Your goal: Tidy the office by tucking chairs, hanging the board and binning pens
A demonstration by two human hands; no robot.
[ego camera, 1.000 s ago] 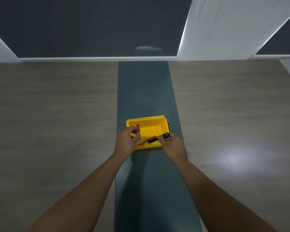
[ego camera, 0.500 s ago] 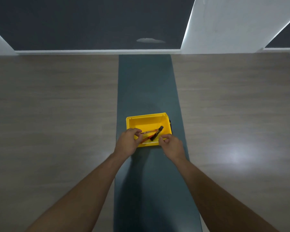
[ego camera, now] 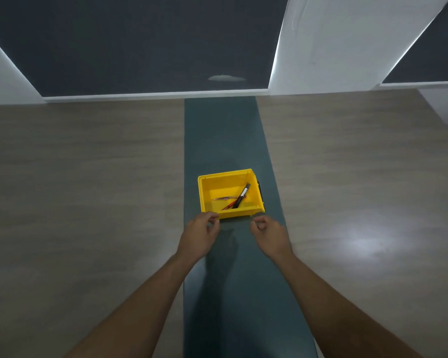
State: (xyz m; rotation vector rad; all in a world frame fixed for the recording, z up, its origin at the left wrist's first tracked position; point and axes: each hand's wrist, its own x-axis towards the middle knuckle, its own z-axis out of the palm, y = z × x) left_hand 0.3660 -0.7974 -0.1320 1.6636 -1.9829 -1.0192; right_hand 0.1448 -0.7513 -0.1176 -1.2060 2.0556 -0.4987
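Your left hand [ego camera: 199, 236] and right hand [ego camera: 269, 235] hover empty, fingers loosely curled, just short of the yellow bin [ego camera: 256, 192] on the table's dark centre strip [ego camera: 223, 130]; pens [ego camera: 239, 198] lie inside it.

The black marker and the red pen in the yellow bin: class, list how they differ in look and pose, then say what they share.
The black marker is thicker, with a silvery band; the red pen is thinner and plain. The black marker points up toward the bin's far right corner; the red pen lies flatter, and the marker's lower end crosses over it. Both lie loose inside the yellow bin, with neither hand touching them.
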